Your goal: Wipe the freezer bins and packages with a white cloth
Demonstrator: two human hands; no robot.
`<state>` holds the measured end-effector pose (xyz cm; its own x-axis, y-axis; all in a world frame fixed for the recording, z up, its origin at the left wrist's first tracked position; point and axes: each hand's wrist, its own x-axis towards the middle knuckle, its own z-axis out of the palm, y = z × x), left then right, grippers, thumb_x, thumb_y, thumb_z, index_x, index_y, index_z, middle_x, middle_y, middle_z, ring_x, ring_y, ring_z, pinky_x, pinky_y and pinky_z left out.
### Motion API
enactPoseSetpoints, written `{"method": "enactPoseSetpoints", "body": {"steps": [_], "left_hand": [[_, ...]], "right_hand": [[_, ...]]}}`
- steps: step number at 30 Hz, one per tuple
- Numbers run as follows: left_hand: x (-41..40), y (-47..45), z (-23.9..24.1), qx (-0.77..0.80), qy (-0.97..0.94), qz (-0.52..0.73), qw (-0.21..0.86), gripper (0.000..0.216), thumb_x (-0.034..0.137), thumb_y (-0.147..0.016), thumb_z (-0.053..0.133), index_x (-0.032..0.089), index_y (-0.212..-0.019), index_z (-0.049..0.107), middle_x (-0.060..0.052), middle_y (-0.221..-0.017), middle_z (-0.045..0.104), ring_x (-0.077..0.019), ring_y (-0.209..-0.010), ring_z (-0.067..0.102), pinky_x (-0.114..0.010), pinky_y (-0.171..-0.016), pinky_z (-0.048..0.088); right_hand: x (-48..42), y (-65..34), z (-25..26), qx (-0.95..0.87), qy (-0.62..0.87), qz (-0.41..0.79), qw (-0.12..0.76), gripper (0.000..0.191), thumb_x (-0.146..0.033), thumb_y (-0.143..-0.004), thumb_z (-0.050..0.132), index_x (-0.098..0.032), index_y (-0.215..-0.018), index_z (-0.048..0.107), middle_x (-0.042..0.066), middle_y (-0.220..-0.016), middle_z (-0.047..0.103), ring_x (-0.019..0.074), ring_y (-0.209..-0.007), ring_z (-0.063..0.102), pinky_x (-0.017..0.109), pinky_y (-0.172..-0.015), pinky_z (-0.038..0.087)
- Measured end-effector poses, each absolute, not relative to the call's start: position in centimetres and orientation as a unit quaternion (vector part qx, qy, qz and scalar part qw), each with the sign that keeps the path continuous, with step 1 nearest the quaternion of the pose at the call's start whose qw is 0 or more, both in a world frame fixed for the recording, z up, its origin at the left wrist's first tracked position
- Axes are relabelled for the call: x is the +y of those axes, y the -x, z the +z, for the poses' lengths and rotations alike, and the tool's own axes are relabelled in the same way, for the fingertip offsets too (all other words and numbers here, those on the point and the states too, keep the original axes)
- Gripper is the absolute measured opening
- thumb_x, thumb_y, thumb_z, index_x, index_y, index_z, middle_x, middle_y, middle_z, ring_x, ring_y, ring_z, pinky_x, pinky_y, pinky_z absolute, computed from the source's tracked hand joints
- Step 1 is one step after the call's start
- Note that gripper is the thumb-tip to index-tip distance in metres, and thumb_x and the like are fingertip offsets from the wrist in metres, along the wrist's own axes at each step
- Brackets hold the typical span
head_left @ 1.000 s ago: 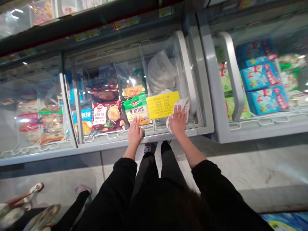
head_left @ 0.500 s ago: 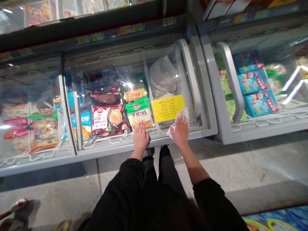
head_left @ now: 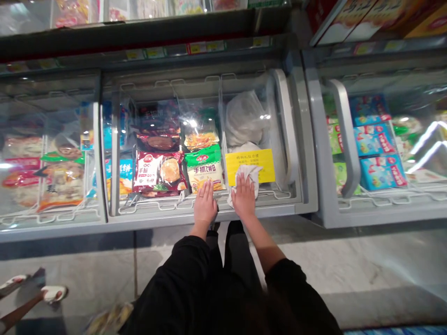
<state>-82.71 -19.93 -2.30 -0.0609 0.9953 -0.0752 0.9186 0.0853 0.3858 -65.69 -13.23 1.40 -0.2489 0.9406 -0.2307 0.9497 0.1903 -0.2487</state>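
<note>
My left hand [head_left: 205, 204] lies flat on the front of the freezer's clear lid [head_left: 199, 88], its fingers stretched out over a green and white food packet [head_left: 204, 168] beneath the glass. My right hand [head_left: 244, 197] holds a crumpled white cloth [head_left: 252, 173], pressing it onto the lid. The cloth covers the lower left part of a yellow notice [head_left: 265, 163] with printed lettering. Left of the green packet, a dark red packet [head_left: 159, 172] shows through the lid.
A curved grey handle [head_left: 286, 125] runs down the lid's right side. Freezer sections stand on both sides, with blue boxes [head_left: 380, 172] in the right one. Another person's foot in a white sandal [head_left: 54, 294] is on the floor at lower left.
My right hand and the cloth have moved left across the yellow notice, closer to my left hand. My left hand stays on the lid. The other person's feet have come further into view.
</note>
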Motion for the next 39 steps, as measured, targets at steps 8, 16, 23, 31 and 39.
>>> {"method": "enactPoseSetpoints", "body": {"steps": [8, 16, 23, 31, 39], "left_hand": [[-20.2, 82.8, -2.2, 0.715, -0.684, 0.101, 0.108, 0.094, 0.009, -0.09, 0.052, 0.017, -0.174, 0.011, -0.01, -0.173, 0.036, -0.0242, -0.162, 0.034, -0.043, -0.134, 0.036], [-20.2, 82.9, -2.2, 0.721, -0.676, 0.087, 0.124, 0.11, 0.009, -0.086, 0.053, 0.027, -0.168, -0.017, -0.003, -0.174, 0.029, -0.025, -0.16, 0.035, -0.046, -0.133, 0.041], [-20.4, 82.8, -2.2, 0.727, -0.666, 0.083, 0.145, 0.113, 0.01, -0.082, 0.05, 0.032, -0.167, -0.021, 0.001, -0.173, 0.028, -0.0226, -0.159, 0.035, -0.047, -0.129, 0.047], [-20.7, 82.9, -2.7, 0.721, -0.675, 0.065, 0.145, 0.111, 0.015, -0.084, 0.052, 0.026, -0.167, -0.02, -0.001, -0.174, 0.024, -0.0235, -0.16, 0.033, -0.047, -0.128, 0.048], [-20.0, 84.0, -1.9, 0.694, -0.693, 0.119, 0.153, 0.09, 0.012, -0.089, 0.049, 0.019, -0.173, 0.017, -0.008, -0.17, 0.041, -0.021, -0.158, 0.041, -0.042, -0.128, 0.046]], "right_hand": [[-7.4, 62.6, 1.6, 0.856, -0.48, -0.191, 0.003, 0.06, -0.032, -0.105, 0.045, -0.022, -0.164, 0.044, 0.005, -0.173, 0.037, 0.0294, -0.162, 0.031, 0.053, -0.135, 0.023], [0.5, 60.6, 1.8, 0.739, -0.668, -0.091, -0.024, 0.066, -0.032, -0.106, 0.035, -0.01, -0.168, 0.034, 0.013, -0.177, 0.028, 0.0352, -0.164, 0.024, 0.059, -0.135, 0.02], [4.1, 67.2, 1.8, 0.752, -0.644, -0.12, -0.074, 0.066, -0.029, -0.107, 0.032, -0.006, -0.169, 0.031, 0.015, -0.177, 0.026, 0.0373, -0.164, 0.021, 0.062, -0.133, 0.019], [3.9, 75.2, 2.3, 0.893, -0.396, -0.205, -0.066, 0.061, -0.029, -0.108, 0.038, -0.015, -0.167, 0.037, 0.007, -0.176, 0.031, 0.0273, -0.165, 0.022, 0.053, -0.136, 0.016], [3.8, 76.2, 2.5, 0.856, -0.481, -0.183, -0.052, 0.064, -0.026, -0.107, 0.036, -0.012, -0.169, 0.032, 0.011, -0.178, 0.026, 0.0288, -0.165, 0.019, 0.053, -0.136, 0.011]]}}
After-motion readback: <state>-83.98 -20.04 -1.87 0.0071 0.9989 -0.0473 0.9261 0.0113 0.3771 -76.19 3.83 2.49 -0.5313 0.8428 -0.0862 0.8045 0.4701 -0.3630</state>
